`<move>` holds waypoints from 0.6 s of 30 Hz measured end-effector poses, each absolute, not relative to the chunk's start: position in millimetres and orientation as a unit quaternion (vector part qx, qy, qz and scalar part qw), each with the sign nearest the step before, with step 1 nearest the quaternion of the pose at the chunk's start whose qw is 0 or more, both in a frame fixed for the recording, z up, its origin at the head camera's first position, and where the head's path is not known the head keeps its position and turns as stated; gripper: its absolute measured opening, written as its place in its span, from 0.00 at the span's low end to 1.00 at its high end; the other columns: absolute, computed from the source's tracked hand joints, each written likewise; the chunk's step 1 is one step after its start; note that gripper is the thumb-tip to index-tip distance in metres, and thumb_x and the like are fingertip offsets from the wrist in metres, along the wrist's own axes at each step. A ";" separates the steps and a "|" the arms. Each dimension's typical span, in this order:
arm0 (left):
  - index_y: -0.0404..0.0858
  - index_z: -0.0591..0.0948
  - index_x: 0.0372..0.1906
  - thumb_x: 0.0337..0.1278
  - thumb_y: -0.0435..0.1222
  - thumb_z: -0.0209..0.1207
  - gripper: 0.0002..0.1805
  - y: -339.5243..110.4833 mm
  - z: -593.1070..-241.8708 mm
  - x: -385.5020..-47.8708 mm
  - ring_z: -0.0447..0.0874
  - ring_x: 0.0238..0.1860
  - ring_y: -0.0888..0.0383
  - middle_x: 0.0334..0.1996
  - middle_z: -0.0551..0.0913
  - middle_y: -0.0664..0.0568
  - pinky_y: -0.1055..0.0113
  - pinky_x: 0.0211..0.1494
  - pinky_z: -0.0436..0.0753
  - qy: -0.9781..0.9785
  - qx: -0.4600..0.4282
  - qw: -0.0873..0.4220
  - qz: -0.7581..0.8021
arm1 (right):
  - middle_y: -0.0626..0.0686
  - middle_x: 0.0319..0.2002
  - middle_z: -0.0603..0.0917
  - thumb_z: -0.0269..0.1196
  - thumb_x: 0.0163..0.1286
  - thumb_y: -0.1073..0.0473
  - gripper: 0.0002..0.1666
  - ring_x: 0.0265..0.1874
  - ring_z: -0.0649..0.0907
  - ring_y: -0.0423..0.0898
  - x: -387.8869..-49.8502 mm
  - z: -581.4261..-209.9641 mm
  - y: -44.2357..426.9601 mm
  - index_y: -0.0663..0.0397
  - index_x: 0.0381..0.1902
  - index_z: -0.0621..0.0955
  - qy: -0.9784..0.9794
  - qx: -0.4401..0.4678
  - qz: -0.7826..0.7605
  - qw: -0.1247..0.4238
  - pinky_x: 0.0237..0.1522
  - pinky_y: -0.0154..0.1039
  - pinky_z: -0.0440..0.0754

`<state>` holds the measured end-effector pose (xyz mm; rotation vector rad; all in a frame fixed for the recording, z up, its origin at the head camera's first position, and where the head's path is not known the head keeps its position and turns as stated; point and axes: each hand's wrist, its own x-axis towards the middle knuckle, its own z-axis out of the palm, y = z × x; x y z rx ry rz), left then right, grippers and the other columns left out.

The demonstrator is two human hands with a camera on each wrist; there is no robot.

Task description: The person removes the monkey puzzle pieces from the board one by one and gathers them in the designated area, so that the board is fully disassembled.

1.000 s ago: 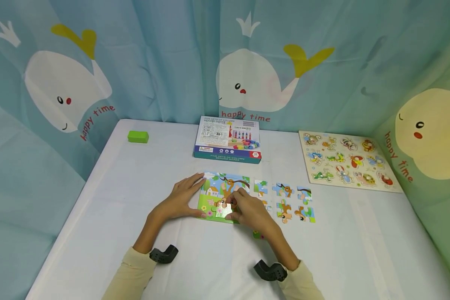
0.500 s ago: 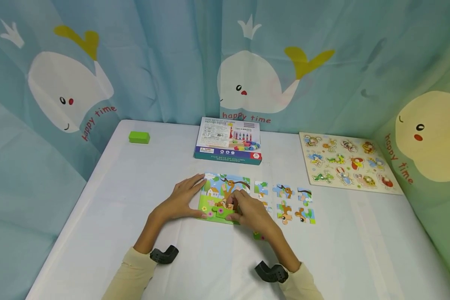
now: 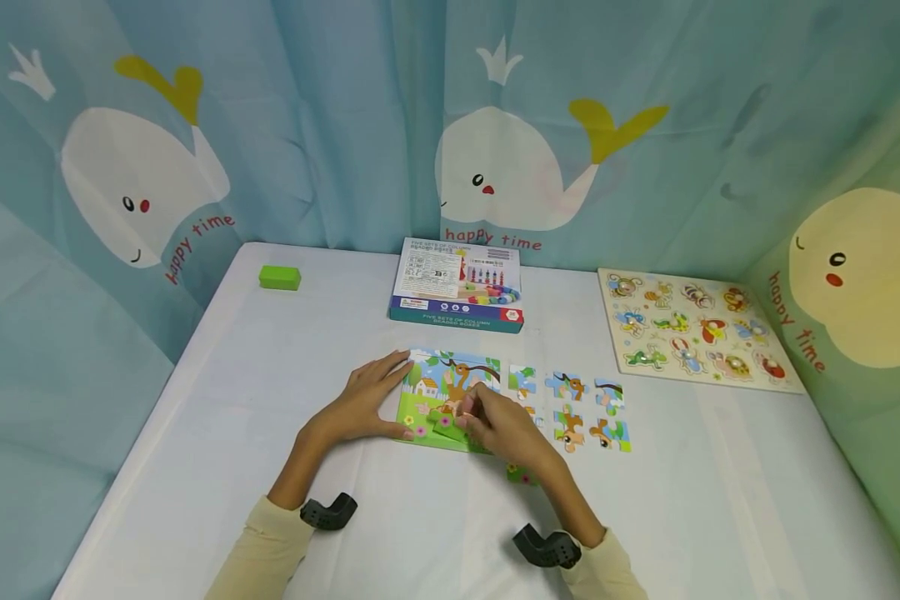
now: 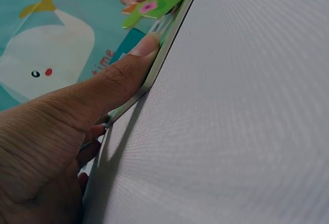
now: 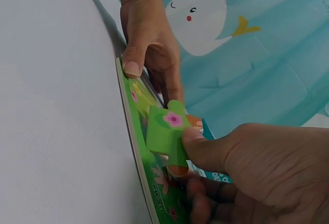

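A jigsaw board with a monkey, a house and green grass lies mid-table. My left hand spans its left side, fingers fairly straight at the far corner; in the left wrist view the thumb rests on the board's near edge. Over the board's lower part, my right hand pinches a green jigsaw piece with a pink flower between thumb and fingers. That piece is tilted up off the board in the right wrist view. The right hand hides part of the board and some pieces behind it.
Several loose jigsaw pieces lie right of the board, another green piece nearer me. Behind the board is a boxed bead set. An insect peg puzzle sits at right, a green block at far left. Curtains surround the table.
The piece in my right hand has turned and tilted up; its flat glare is gone and the pink flower shows. The left hand stays in place on the board.
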<state>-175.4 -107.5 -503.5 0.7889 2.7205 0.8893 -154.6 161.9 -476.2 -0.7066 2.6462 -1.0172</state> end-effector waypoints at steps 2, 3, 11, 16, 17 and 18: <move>0.35 0.58 0.75 0.40 0.58 0.72 0.59 -107.1 -503.2 -175.6 0.48 0.77 0.43 0.78 0.51 0.44 0.42 0.74 0.52 0.913 0.265 0.085 0.299 | 0.45 0.29 0.78 0.60 0.72 0.56 0.07 0.23 0.74 0.37 -155.0 -476.0 162.5 0.52 0.39 0.73 0.887 -0.223 -0.379 0.138 0.27 0.32 0.74; 0.36 0.58 0.75 0.40 0.58 0.72 0.59 -107.1 -503.2 -175.5 0.48 0.77 0.43 0.78 0.51 0.44 0.42 0.74 0.52 0.912 0.265 0.085 0.300 | 0.47 0.30 0.78 0.60 0.72 0.56 0.08 0.24 0.75 0.38 -155.4 -476.0 162.7 0.53 0.39 0.73 0.880 -0.214 -0.397 0.151 0.28 0.32 0.76; 0.36 0.58 0.76 0.40 0.59 0.72 0.60 -107.1 -502.7 -175.0 0.49 0.77 0.42 0.78 0.51 0.44 0.42 0.74 0.52 0.911 0.263 0.088 0.306 | 0.54 0.30 0.79 0.59 0.73 0.57 0.12 0.23 0.73 0.42 -158.3 -472.3 166.6 0.61 0.42 0.73 0.819 -0.115 -0.526 0.198 0.26 0.33 0.73; 0.36 0.58 0.76 0.40 0.59 0.72 0.60 -107.6 -503.6 -174.8 0.48 0.77 0.42 0.78 0.50 0.44 0.42 0.74 0.52 0.911 0.263 0.089 0.306 | 0.54 0.27 0.79 0.60 0.72 0.58 0.12 0.17 0.69 0.40 -159.2 -466.0 173.7 0.63 0.42 0.75 0.810 -0.092 -0.559 0.151 0.22 0.33 0.70; 0.37 0.57 0.76 0.40 0.59 0.72 0.60 -107.7 -503.9 -174.8 0.48 0.77 0.43 0.78 0.50 0.45 0.43 0.74 0.51 0.911 0.262 0.090 0.305 | 0.54 0.26 0.79 0.61 0.72 0.58 0.12 0.16 0.69 0.41 -159.1 -464.5 176.6 0.63 0.42 0.75 0.809 -0.095 -0.562 0.140 0.21 0.33 0.70; 0.37 0.57 0.76 0.40 0.59 0.72 0.60 -107.8 -503.9 -174.8 0.48 0.77 0.43 0.78 0.50 0.45 0.42 0.74 0.51 0.912 0.262 0.089 0.303 | 0.55 0.27 0.80 0.61 0.71 0.57 0.12 0.14 0.70 0.41 -158.9 -463.0 180.0 0.62 0.43 0.76 0.811 -0.099 -0.562 0.129 0.19 0.33 0.71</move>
